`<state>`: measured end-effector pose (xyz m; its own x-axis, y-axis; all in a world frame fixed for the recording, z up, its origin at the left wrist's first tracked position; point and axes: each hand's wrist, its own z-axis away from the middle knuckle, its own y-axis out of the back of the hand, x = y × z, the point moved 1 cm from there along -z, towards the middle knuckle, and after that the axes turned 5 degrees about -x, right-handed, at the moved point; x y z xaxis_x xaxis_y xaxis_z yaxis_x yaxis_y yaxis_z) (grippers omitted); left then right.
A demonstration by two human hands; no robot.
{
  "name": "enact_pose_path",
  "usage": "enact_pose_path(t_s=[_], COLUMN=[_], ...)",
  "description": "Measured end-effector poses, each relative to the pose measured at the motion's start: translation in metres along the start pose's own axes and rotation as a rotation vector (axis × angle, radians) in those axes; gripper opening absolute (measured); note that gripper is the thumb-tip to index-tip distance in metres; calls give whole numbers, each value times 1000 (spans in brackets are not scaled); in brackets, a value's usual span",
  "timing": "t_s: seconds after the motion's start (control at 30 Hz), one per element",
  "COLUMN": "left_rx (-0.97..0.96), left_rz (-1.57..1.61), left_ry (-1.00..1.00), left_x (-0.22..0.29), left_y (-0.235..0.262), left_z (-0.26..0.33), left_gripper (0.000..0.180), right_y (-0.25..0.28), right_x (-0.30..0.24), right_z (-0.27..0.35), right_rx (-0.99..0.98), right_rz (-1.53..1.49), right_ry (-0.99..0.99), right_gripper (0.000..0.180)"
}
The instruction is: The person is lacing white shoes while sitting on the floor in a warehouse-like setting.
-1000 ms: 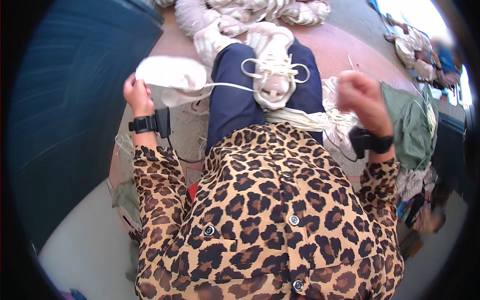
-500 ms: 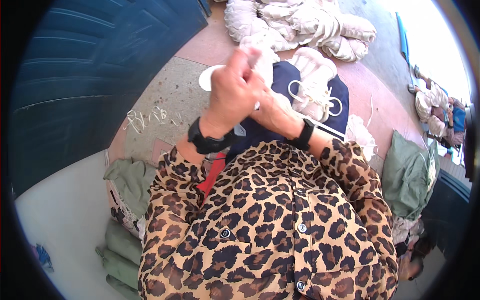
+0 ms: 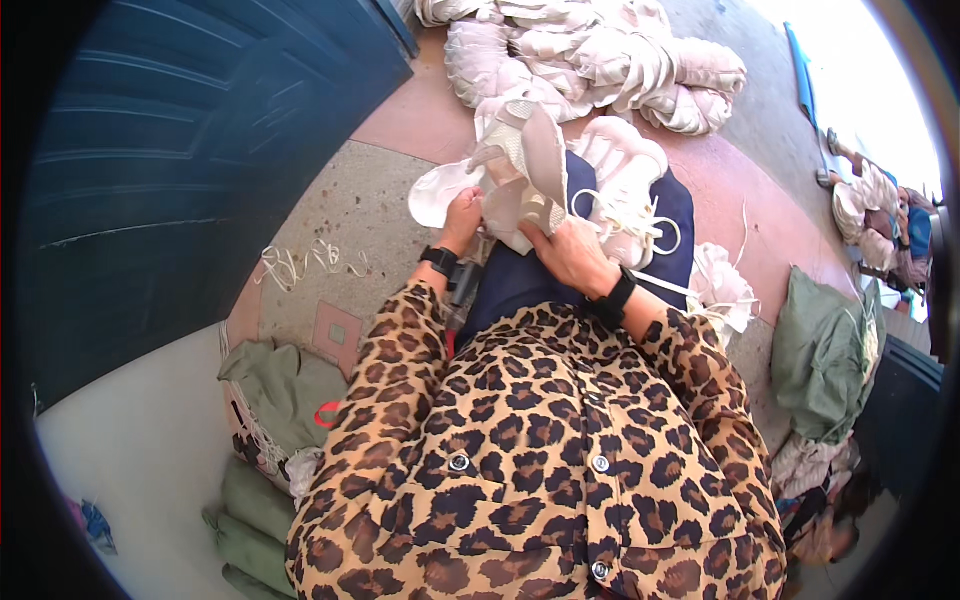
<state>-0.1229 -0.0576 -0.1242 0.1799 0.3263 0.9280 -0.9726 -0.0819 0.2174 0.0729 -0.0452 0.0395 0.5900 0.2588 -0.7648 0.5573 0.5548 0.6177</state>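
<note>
Over my lap I hold a pale shoe upper (image 3: 548,165), spread so that its mesh and lining show. My right hand (image 3: 578,258) is closed on its lower end, thumb on top. My left hand (image 3: 462,220) is closed at its left side, beside a rounded white flap (image 3: 438,195); whether that flap belongs to the same upper I cannot tell. A second white shoe upper (image 3: 622,170), with cream laces tied in a bow, lies on my right thigh in dark blue trousers (image 3: 490,285).
Bundles of stacked pale uppers (image 3: 600,60) lie ahead on the floor. Loose laces (image 3: 305,262) are at the left, near a dark blue door (image 3: 200,150). Green sacks (image 3: 822,350) stand on both sides. More pale pieces (image 3: 722,285) lie right of my lap.
My hands were close together, blurred, over the lap; now they are apart. The left has moved down and the right slightly right, and the shoe upper is spread between them.
</note>
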Motion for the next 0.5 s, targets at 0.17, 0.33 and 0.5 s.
enact_pose_path(t_s=[0.17,0.33,0.5], left_rx=[-68,-187,-256], left_rz=[-485,-611,-485], left_ry=[-329,-330,-604], left_x=[65,246,220], left_y=[51,26,-37], left_z=[-9,48,77], left_gripper=[24,20,11], right_y=[-2,47,51], right_x=[3,27,129], right_z=[0,27,68], right_rx=[163,185,-3], right_rz=[-232,-1097,-1865], right_ry=[198,-198,-171], right_gripper=[23,18,13])
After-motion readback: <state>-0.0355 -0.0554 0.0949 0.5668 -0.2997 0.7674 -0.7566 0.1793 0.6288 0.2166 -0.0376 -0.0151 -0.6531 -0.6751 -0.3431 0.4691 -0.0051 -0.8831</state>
